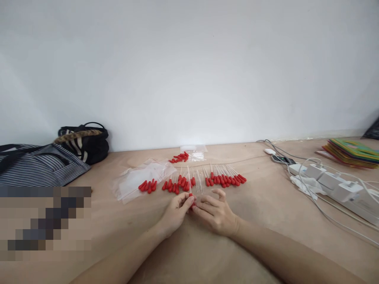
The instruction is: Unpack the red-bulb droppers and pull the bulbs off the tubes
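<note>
From far off, I look down at my two hands near the middle of the brown tabletop (260, 205). My left hand (175, 213) has its thumb and fingers pinched on the red end of one dropper (191, 195), and its thin tube points up and away from me. My right hand (217, 215) is right beside it, fingers bent in at the low red end; I cannot tell if they grip it too. Just past my hands lie more droppers (226, 180) in rows, with some bare clear tubes (199, 182) between them. Loose red tops (180, 157) sit farther back, by a small pile of tubes. Clear plastic bags (128, 185) lie to the left. A striped bag (44, 167) is far left, and a white power strip (365, 211) is far right.
</note>
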{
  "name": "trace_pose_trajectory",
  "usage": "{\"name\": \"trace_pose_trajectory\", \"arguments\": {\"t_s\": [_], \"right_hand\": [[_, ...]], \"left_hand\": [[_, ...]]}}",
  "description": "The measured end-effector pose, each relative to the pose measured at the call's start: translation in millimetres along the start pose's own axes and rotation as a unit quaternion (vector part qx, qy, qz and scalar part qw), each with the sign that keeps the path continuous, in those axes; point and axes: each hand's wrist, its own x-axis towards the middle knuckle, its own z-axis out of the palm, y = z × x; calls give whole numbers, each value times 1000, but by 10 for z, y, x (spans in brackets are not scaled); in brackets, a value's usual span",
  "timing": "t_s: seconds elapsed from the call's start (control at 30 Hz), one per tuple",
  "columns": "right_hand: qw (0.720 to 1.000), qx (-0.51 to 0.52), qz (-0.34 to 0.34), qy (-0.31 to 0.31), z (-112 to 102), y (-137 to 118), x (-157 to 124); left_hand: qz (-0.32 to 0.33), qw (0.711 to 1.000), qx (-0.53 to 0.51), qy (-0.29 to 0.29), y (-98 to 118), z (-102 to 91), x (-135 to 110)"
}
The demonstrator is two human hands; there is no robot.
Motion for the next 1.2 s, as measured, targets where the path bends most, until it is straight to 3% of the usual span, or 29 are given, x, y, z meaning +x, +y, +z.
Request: {"name": "trace_pose_trajectory", "arguments": {"t_s": [0.1, 0.23, 0.4, 0.57, 0.87, 1.2], "right_hand": [[999, -17, 37, -17, -27, 106, -26], [997, -38, 44, -42, -73, 264, -98], [997, -18, 35, -72, -16, 309, -101], [995, 10, 44, -89, 45, 264, -83], [995, 23, 22, -96, -2, 267, -87], [996, 25, 15, -85, 9, 270, -84]], "left_hand": [[57, 989, 136, 31, -50, -83, -20], [179, 934, 309, 20, -89, -180, -47], [247, 890, 382, 25, -105, -138, -40], [274, 856, 436, 31, -88, -119, -43], [279, 837, 470, 21, -39, -140, -58], [277, 858, 432, 34, -72, -137, -82]]}}
